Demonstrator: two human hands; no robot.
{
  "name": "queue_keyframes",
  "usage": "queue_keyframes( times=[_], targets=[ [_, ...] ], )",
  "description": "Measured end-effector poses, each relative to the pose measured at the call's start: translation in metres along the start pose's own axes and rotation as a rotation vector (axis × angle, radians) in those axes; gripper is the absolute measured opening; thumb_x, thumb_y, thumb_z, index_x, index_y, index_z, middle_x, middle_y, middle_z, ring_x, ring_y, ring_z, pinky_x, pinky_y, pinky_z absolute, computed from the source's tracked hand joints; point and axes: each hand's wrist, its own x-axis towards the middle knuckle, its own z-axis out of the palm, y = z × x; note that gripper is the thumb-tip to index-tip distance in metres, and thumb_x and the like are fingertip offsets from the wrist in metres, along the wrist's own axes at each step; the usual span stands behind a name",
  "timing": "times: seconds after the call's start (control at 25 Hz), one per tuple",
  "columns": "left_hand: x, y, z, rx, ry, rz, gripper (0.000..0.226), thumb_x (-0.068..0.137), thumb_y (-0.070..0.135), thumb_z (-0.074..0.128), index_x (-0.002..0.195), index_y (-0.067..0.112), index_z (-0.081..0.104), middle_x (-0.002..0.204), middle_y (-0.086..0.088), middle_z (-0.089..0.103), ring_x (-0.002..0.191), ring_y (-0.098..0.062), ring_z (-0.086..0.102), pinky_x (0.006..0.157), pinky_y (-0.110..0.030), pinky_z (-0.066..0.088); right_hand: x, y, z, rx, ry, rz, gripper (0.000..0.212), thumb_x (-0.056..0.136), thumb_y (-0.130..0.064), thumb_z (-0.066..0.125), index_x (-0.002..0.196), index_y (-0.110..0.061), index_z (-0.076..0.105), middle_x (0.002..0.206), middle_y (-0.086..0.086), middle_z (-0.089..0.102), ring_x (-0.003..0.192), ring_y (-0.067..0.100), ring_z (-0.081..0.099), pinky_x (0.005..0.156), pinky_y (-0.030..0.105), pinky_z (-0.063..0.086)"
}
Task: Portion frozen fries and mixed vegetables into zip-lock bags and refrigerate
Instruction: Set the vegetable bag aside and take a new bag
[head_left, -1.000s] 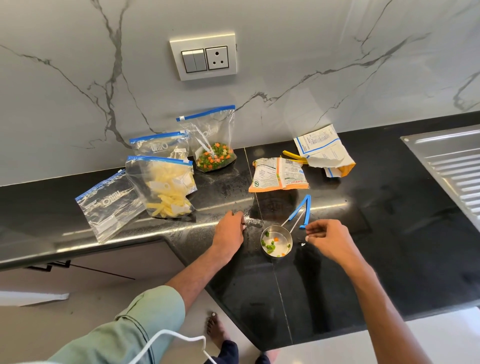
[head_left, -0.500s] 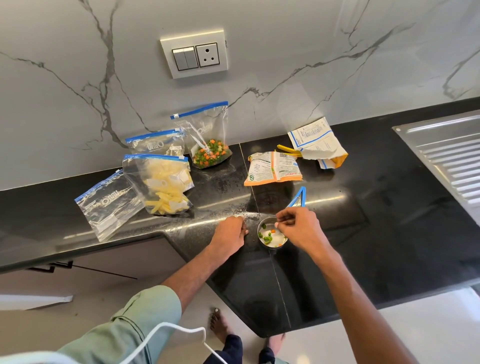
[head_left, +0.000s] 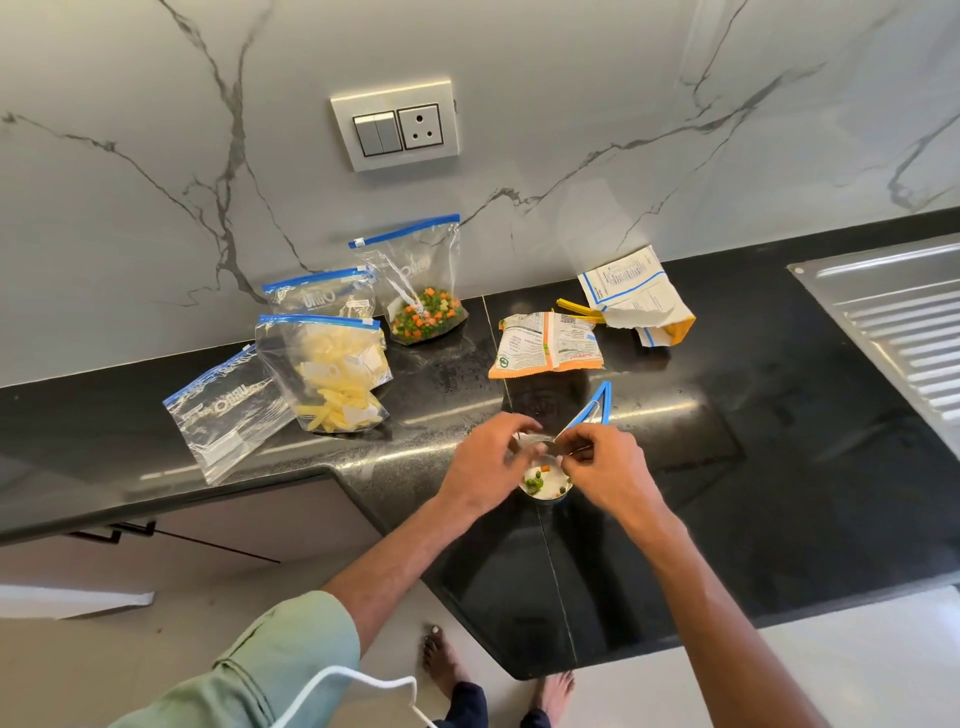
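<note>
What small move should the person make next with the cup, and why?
Probably lift the cup and tip it into the vegetable bag by the wall. A few vegetable pieces lie in the cup, the left hand and right hand are both at it, and that bag holds the same mix.

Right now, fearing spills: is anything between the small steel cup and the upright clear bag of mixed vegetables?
Nothing visible: bare black counter separates the steel cup and vegetable bag; the orange-and-white packet lies beside that path.
</note>
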Motion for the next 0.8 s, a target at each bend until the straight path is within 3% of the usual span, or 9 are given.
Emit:
queue_keyframes(
  times=[0.16, 0.28, 0.44, 0.52, 0.68, 0.8],
  targets=[
    [-0.014, -0.051, -0.043, -0.092, 0.247, -0.227, 0.023, 0.096, 0.022, 0.071, 0.119, 0.021, 0.067, 0.107, 0.008, 0.070, 0.092, -0.003, 0.068, 0.081, -0.029, 0.062, -0.001, 0.003, 0.005, -0.001, 0.018, 0.001, 0.024, 0.092, -0.006, 0.075, 0.110, -0.022, 0.075, 0.093, -0.015, 0.069, 0.083, -0.006, 0.064, 0.070, 0.003, 0.047],
    [-0.030, -0.091, -0.085, -0.059, 0.314, -0.339, 0.029, 0.093, 0.017, 0.075, 0.120, 0.018, 0.066, 0.107, 0.005, 0.070, 0.093, -0.006, 0.068, 0.082, -0.030, 0.062, 0.002, -0.004, 0.012, 0.032, 0.039, -0.018, 0.022, 0.088, -0.007, 0.079, 0.101, -0.025, 0.076, 0.089, -0.019, 0.071, 0.083, -0.005, 0.067, 0.078, 0.012, 0.056],
    [-0.042, -0.118, -0.124, -0.044, 0.452, -0.422, 0.030, 0.092, 0.018, 0.076, 0.120, 0.019, 0.066, 0.107, 0.006, 0.070, 0.085, -0.004, 0.068, 0.070, -0.023, 0.059, 0.010, -0.025, 0.030, -0.035, -0.092, -0.140, 0.024, 0.076, -0.021, 0.088, 0.096, -0.030, 0.078, 0.085, -0.020, 0.073, 0.080, -0.004, 0.069, 0.078, 0.020, 0.059],
    [-0.046, -0.129, -0.138, -0.022, 0.512, -0.438, 0.031, 0.091, 0.018, 0.077, 0.120, 0.017, 0.066, 0.109, 0.005, 0.070, 0.086, -0.004, 0.067, 0.072, -0.022, 0.057, 0.014, -0.045, 0.051, -0.058, -0.181, -0.205, 0.023, 0.076, -0.024, 0.087, 0.096, -0.029, 0.077, 0.085, -0.015, 0.074, 0.078, 0.000, 0.070, 0.078, 0.025, 0.061],
    [-0.060, -0.153, -0.168, 0.073, 0.663, -0.513, 0.033, 0.089, 0.019, 0.078, 0.119, 0.021, 0.063, 0.112, 0.006, 0.069, 0.087, -0.006, 0.068, 0.074, -0.034, 0.061, 0.025, -0.079, 0.095, -0.143, -0.255, -0.302, 0.015, 0.085, -0.014, 0.079, 0.096, -0.024, 0.079, 0.089, -0.010, 0.076, 0.082, 0.003, 0.070, 0.086, 0.029, 0.061],
    [-0.075, -0.177, -0.198, 0.160, 0.797, -0.614, 0.041, 0.087, 0.020, 0.078, 0.122, 0.021, 0.058, 0.118, 0.001, 0.064, 0.095, -0.015, 0.064, 0.078, -0.039, 0.058, 0.029, -0.085, 0.108, -0.168, -0.239, -0.273, 0.014, 0.089, -0.019, 0.079, 0.103, -0.024, 0.078, 0.096, -0.010, 0.076, 0.088, 0.004, 0.070, 0.088, 0.028, 0.059]
  ],
)
